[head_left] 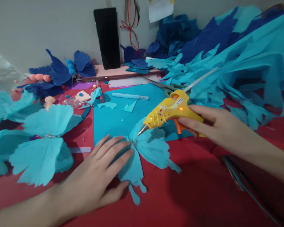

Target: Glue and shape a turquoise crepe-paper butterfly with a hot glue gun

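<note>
My right hand (216,124) is wrapped round the handle of a yellow hot glue gun (162,112). A small orange light glows on its side, and a clear glue stick (201,78) sticks out of the back. Its metal nozzle points down left, just above the middle of a light-blue crepe-paper butterfly (155,149). My left hand (100,173) lies over the butterfly's left wing with fingers stretched out, hiding part of it. Shiny glue or wire shows at the butterfly's centre. Part of the butterfly rests on a blue sheet (104,121), part on the red table cover (191,189).
More light-blue butterflies (42,157) lie at left, with dark-blue ones (61,67) behind. A black phone (107,37) leans on the wall. Scissors (161,85) and a loose glue stick (130,96) lie beyond the gun. Blue crepe paper (251,60) is heaped at right.
</note>
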A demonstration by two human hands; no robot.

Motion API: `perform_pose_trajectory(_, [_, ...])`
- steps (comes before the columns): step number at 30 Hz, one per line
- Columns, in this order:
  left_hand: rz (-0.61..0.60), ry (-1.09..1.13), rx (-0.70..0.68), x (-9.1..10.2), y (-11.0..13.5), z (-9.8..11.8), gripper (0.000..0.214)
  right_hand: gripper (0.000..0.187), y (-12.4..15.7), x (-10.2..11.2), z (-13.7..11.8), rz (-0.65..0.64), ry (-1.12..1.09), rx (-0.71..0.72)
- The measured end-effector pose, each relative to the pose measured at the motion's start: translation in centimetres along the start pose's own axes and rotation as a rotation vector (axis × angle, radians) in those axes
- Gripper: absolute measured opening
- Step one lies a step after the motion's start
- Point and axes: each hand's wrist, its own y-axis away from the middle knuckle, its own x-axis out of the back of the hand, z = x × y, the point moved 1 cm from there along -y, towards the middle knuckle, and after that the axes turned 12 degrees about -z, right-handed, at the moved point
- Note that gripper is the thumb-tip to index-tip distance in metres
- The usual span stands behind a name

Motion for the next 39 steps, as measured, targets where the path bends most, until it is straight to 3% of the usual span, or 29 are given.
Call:
perform_pose_trajectory(4, [-0.011,0.004,-0.016,0.0,-0.2,-0.1,0.043,0.071,0.2,-0.2,0.4,0.175,0.118,-0.061])
perform_pose_trajectory(6, [-0.007,0.012,-0.016,0.0,-0.3,-0.1,0.043,0.070,0.3,-0.3,0.5,0.229,0.205,-0.027])
perform_pose_trajectory(13, [-0.016,0.013,-0.034,-0.2,-0.6,-0.1,0.039,0.057,0.5,-0.6,0.5,0.237,0.364,0.094])
perform_pose_trajectory(23, [-0.025,0.009,-0.043,-0.3,-0.7,-0.2,0.041,0.061,0.6,-1.0,1.4,0.333,0.424,0.134])
perform_pose_trajectory(29, [0.116,0.038,-0.094,0.3,-0.4,-0.1,0.022,0.055,-0.1,-0.3,0.8,0.213,0.176,-0.088])
perform_pose_trajectory(34, [0.161,0.072,-0.150,0.8,-0.1,0.1,0.018,0.058,-1.2,0.4,2.2,0.153,-0.051,-0.131])
perform_pose_trajectory(39, [0.148,0.067,-0.150,1.2,-0.1,0.1,0.022,0.047,-1.7,0.9,2.6,0.067,0.025,-0.137])
